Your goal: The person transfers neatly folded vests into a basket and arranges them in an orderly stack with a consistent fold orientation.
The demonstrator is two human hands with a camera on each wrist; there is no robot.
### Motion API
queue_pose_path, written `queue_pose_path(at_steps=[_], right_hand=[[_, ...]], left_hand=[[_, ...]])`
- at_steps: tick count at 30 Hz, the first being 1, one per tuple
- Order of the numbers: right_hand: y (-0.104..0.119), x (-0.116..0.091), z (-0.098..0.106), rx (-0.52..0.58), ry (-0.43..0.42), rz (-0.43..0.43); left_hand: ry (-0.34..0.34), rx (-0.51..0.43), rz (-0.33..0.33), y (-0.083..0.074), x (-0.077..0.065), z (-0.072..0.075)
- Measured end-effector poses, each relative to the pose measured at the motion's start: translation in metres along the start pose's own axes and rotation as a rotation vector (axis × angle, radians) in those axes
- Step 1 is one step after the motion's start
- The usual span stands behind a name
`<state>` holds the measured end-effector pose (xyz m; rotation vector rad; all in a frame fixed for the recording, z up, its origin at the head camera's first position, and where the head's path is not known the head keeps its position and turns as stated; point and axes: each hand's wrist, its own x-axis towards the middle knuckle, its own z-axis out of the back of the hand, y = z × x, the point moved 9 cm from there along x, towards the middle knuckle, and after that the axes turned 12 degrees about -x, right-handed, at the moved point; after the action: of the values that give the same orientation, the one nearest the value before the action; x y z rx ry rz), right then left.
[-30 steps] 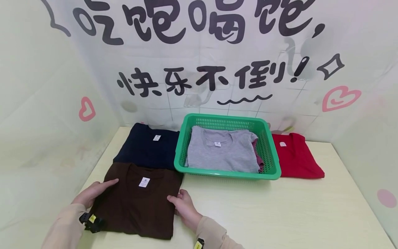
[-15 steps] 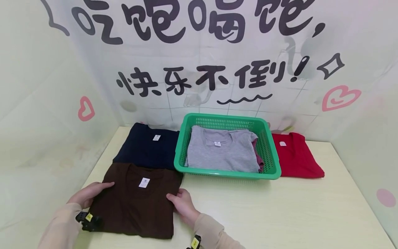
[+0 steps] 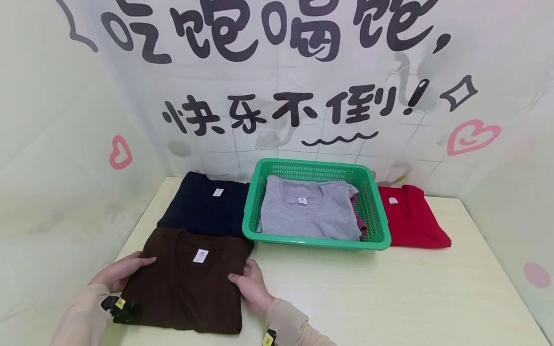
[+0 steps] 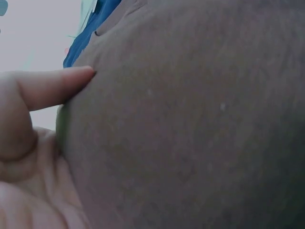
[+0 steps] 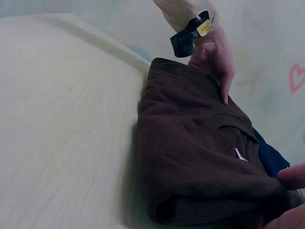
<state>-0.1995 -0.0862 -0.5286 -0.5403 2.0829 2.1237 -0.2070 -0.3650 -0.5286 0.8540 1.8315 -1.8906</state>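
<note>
A folded brown T-shirt (image 3: 203, 293) with a white neck label lies at the near left of the table, its far edge against a folded navy T-shirt (image 3: 203, 206). My left hand (image 3: 119, 271) holds the brown shirt's left edge, thumb on top and the other fingers under it. On the opposite edge, my right hand (image 3: 252, 286) pinches the cloth with the thumb above; its remaining fingers are mostly hidden beneath. In the left wrist view the left thumb (image 4: 62, 86) presses on the brown fabric. The right wrist view shows the shirt's thick folded side near the tabletop.
A green plastic basket (image 3: 316, 242) stands at the back middle, holding a folded grey T-shirt (image 3: 298, 216) over a maroon one (image 3: 362, 226). To its right lies a folded red T-shirt (image 3: 415, 221). Printed sheeting (image 3: 277, 144) encloses the table's (image 3: 389, 298) back and sides.
Both hands have slid slightly left and toward me along the brown T-shirt's edges, keeping hold of it. The shirt's near left corner shows further left. The basket and other shirts stay put.
</note>
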Motion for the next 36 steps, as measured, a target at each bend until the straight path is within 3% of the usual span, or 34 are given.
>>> queue_pose_path(at_steps=[8, 15, 23, 32, 36], right_hand=[[0.003, -0.002, -0.004, -0.037, 0.04, 0.039], [0.003, -0.005, -0.007, -0.028, 0.058, 0.058], [0.01, -0.011, -0.009, 0.03, 0.06, 0.096], [0.016, -0.016, -0.01, 0.05, 0.08, 0.107], [0.022, -0.02, -0.009, 0.045, 0.106, 0.103]], left_hand=[[0.027, -0.008, -0.039, 0.0, 0.0, 0.002], [0.098, -0.022, -0.074, -0.003, -0.002, -0.003], [0.053, 0.022, -0.112, -0.01, -0.005, 0.0], [0.096, 0.005, -0.159, -0.02, -0.016, 0.001], [0.073, 0.038, -0.164, -0.027, -0.023, 0.002]])
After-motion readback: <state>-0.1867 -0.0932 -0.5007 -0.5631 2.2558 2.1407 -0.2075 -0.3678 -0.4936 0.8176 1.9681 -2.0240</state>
